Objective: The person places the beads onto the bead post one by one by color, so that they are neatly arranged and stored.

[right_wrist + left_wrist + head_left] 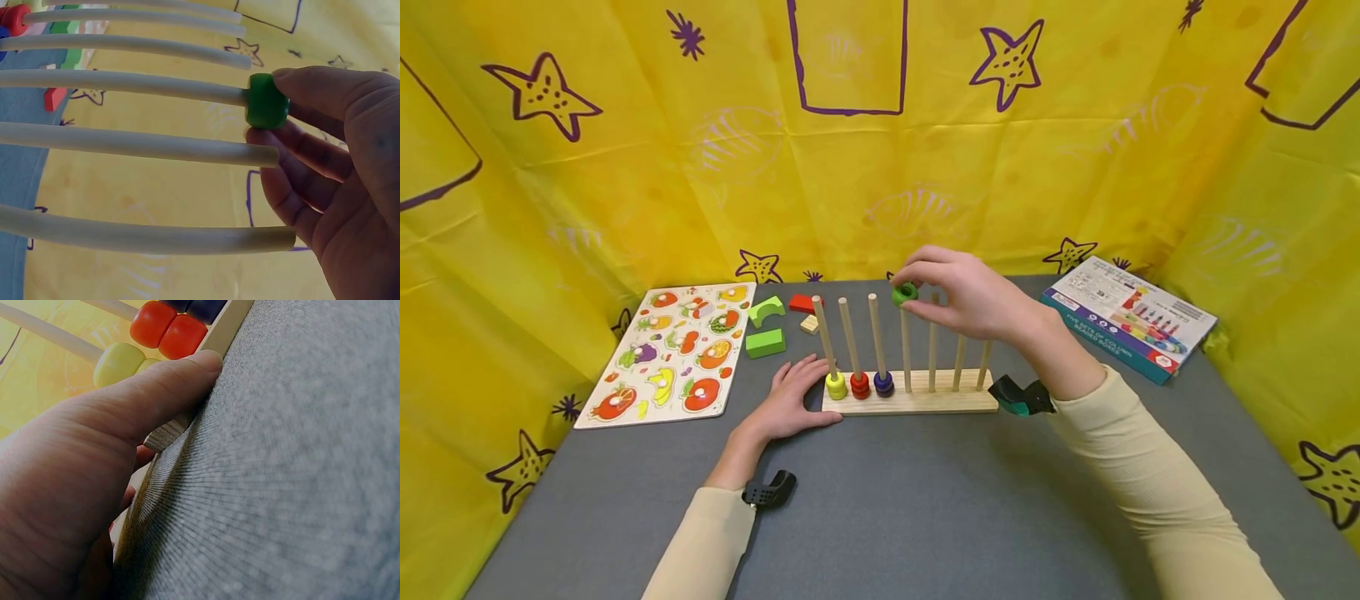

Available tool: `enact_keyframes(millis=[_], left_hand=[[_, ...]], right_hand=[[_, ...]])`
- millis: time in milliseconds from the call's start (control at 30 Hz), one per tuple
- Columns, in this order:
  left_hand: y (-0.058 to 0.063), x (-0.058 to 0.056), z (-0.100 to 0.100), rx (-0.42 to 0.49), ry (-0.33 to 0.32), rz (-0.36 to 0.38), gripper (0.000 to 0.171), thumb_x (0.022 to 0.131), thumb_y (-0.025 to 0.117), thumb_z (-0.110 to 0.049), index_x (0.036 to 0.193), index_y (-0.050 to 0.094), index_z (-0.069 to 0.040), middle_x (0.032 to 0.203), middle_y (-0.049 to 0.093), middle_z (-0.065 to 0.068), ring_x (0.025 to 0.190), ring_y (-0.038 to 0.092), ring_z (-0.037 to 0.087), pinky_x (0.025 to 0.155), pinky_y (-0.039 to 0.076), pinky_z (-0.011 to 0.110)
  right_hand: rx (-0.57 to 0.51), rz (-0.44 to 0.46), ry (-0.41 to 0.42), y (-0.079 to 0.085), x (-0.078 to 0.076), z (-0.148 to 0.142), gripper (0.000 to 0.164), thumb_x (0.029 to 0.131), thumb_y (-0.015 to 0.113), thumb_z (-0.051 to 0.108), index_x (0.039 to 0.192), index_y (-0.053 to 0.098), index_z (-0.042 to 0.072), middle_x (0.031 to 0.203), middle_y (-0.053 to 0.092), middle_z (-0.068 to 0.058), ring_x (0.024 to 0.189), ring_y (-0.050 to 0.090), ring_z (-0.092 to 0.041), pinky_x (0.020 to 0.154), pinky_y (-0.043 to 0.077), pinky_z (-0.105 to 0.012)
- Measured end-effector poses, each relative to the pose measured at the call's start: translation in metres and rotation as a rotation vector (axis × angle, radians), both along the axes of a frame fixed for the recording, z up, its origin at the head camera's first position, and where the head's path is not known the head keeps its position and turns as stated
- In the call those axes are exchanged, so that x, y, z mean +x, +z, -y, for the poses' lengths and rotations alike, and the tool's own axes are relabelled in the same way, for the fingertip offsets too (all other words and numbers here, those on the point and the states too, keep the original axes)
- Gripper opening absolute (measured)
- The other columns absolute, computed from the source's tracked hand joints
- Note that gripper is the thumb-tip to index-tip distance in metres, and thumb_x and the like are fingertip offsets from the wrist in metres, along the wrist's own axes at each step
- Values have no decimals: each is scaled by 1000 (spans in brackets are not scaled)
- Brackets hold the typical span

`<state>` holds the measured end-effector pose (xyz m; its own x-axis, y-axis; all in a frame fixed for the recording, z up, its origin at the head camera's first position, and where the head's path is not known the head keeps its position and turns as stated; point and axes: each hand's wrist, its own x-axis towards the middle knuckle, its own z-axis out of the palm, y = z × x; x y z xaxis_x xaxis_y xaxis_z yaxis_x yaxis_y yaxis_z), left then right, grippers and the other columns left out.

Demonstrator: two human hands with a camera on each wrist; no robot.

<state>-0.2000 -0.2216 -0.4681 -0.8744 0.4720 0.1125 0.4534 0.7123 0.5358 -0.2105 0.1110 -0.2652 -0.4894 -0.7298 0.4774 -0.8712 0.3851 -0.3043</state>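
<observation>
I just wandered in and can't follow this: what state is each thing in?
Wooden stand: upright, left end gripped
Left hand: gripping that end
Right hand: pinching the green bead
Green bead: at the middle peg's tip
Yellow beads, red beads, blue beads: threaded low on their pegs
Puzzle board: lying flat
Blocks: loose
Box: closed, lying flat

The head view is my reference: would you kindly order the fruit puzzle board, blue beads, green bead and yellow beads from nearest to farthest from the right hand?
1. Green bead: pinched by the right hand.
2. Blue beads: low on the third peg from the left.
3. Yellow beads: low on the leftmost peg.
4. Fruit puzzle board: far left.
</observation>
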Motion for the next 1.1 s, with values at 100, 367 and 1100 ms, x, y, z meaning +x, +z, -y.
enact_keyframes(millis=[100,367,1100], left_hand=[[0,0,1,3,-2,-1,82,82,81,-44,146,50,-3,151,47,17,148,24,38,115,4,62],[0,-2,0,-3,0,-1,83,82,81,-43,147,49,-2,151,47,17,148,23,37,116,4,62],[0,0,-1,-4,-1,1,83,82,81,-43,147,50,-1,151,46,19,148,24,39,115,5,63]], right_hand=[[18,29,-15,-1,-1,1,28,91,77,9,118,71,6,114,64,-4,94,59,-17,79,52,-34],[-82,-29,26,-3,10,-12,31,89,78,6,119,71,4,114,66,-4,95,60,-18,78,53,-34],[-23,216,-25,-102,48,-68,34,89,77,5,121,69,10,115,67,-2,98,64,-18,79,56,-33]])
